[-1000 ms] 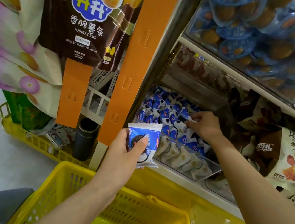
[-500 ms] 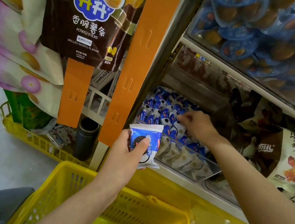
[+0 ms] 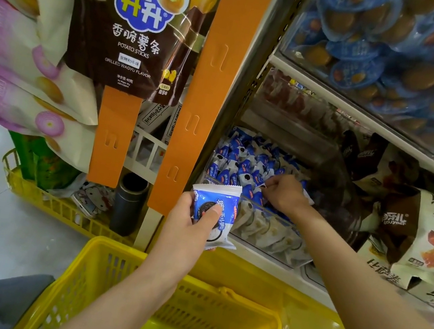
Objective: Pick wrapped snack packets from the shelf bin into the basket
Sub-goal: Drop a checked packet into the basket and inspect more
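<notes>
The held packet (image 3: 214,216), blue and white with a dark biscuit printed on it, sits where it was half a second ago: upright in the left hand (image 3: 187,226), thumb across its face and fingers curled behind, above the far rim of the yellow basket (image 3: 114,247) and just in front of the shelf bin (image 3: 270,233). The right hand (image 3: 287,194) has shifted: it was lying over the pile of packets (image 3: 239,162) farther back and now sits nearer the bin's clear front wall, its fingers curled down and pinching one pinched packet (image 3: 263,186) at the top of the heap. A white wrapper edge pokes out past the wrist side of that hand; whether it belongs to the same packet cannot be told. The palm covers the packets beneath it, and the basket's near side is cut off by the lower edge. Pale wrappers press against the bin's front wall, too blurred to read. An orange upright strip (image 3: 214,76) stands just left of the bin, with a brown potato-sticks bag (image 3: 137,19) hanging beside it. Above, another clear bin holds blue-wrapped snacks (image 3: 388,55); brown and cream bags (image 3: 429,236) crowd the shelf to the right. A dark cylinder (image 3: 127,203) stands low on the left.
</notes>
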`<act>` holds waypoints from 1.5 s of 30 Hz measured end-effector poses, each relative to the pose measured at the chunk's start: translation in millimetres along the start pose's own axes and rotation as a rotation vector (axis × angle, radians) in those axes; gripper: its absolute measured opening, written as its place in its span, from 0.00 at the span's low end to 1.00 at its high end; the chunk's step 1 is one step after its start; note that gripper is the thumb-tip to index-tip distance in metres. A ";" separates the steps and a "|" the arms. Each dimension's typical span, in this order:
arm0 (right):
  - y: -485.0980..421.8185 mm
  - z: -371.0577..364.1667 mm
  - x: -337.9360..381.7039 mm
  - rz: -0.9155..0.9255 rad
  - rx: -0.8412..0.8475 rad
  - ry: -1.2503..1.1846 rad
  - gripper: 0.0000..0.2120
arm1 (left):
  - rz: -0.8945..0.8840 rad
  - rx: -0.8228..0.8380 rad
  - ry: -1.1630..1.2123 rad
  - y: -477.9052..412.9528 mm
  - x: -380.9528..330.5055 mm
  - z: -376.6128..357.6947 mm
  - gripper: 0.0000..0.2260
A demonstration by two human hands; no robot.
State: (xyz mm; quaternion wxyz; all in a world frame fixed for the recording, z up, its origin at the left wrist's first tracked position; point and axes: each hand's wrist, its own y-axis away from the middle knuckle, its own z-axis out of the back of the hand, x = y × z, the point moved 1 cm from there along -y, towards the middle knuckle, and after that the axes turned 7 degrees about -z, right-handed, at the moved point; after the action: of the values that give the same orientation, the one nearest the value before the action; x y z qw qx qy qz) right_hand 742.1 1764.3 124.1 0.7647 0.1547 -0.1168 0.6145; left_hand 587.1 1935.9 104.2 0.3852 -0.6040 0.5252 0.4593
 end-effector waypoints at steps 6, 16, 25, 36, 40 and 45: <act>9.0 12.5 1.9 0.027 0.025 -0.175 0.11 | 0.006 -0.002 -0.003 -1.2 0.0 1.7 0.10; 138.0 -8.6 3.6 0.341 -0.002 -0.543 0.08 | 0.019 0.094 -0.117 7.1 8.5 -8.1 0.06; 154.0 -35.2 -22.5 0.124 0.227 -0.863 0.08 | -0.017 0.219 -0.232 16.7 27.1 -7.5 0.05; 158.0 -43.1 -30.9 0.515 -0.193 -0.435 0.03 | 0.038 0.119 -0.123 16.4 40.1 -9.6 0.08; 159.0 -40.4 -32.5 0.603 -0.263 -0.333 0.04 | 0.136 0.124 -0.059 17.2 38.3 -10.5 0.10; 150.1 -35.4 -36.9 0.259 -0.106 -0.698 0.06 | 0.165 0.152 -0.150 15.5 36.2 -10.8 0.14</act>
State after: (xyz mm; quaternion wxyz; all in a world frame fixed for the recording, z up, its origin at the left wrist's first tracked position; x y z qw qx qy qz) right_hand 587.1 1773.9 91.8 0.6018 0.2988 -0.4207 0.6095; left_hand 574.4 1913.1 72.8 0.4288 -0.4917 0.5763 0.4922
